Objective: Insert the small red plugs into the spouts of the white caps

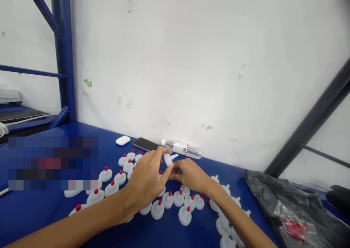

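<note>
- Pinching a white cap (167, 160), the left hand (147, 177) holds it tilted above the table (153, 237); a steady grip should help.
- The right hand (189, 174) curls just beside it; I can't tell what it holds.
- Red-tipped caps (185, 217) stand below, so lift wrists clear.

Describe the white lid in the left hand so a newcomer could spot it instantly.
Against the white wall stands a blue table, with the left hand above it. That hand grips a white lid, its bare spout pointing right. Unlike the red-tipped lids and the bare-spouted ones on the table, this one is held up.
</note>
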